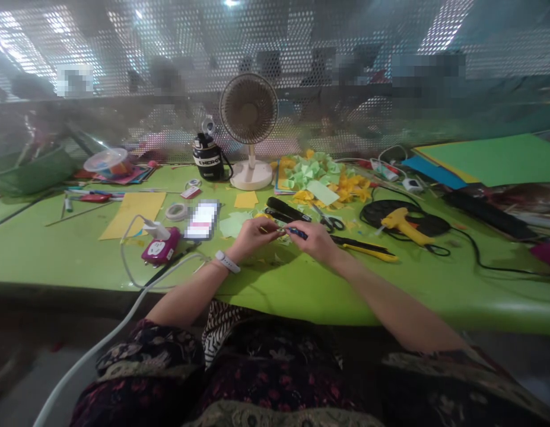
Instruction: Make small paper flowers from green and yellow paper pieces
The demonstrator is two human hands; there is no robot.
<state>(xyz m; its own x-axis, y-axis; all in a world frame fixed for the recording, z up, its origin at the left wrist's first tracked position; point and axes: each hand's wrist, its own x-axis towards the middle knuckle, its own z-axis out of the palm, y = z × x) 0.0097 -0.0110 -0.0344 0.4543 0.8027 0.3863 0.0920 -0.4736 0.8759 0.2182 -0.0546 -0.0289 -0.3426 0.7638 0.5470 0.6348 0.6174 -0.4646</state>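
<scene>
While both hands come close together over the tabletop [275, 290], the left hand [256, 234] has its fingers drawn in and pinches a small greenish piece [281, 230], too tiny from where I stand to make out clearly. The right hand [318, 238] is closed around a slim blue tool [298, 233], whose tip points at that piece, between the fingertips of the two hands; whether tip and piece touch, I cannot tell.

Just beyond the hands lies a black stapler [288, 209], with scissors [331, 222] near the right hand on its far side. A yellow-and-black cutter [368, 248] stretches out to the right of the right hand, and farther that way a yellow glue gun [406, 225] rests by a dark round mat [377, 214]. Past the stapler, away from the hands, sits a loose heap of pale green paper pieces [312, 172] and yellow-orange ones [352, 188].

Light green paper [232, 225] lies just beside the left hand. To the left of that hand are a lit phone [202, 219], a roll of tape [176, 212] and a purple adapter [161, 248] with a white plug [155, 229] in it. Well beyond the left hand stand a round fan [249, 110] and a dark bottle [207, 159].
</scene>
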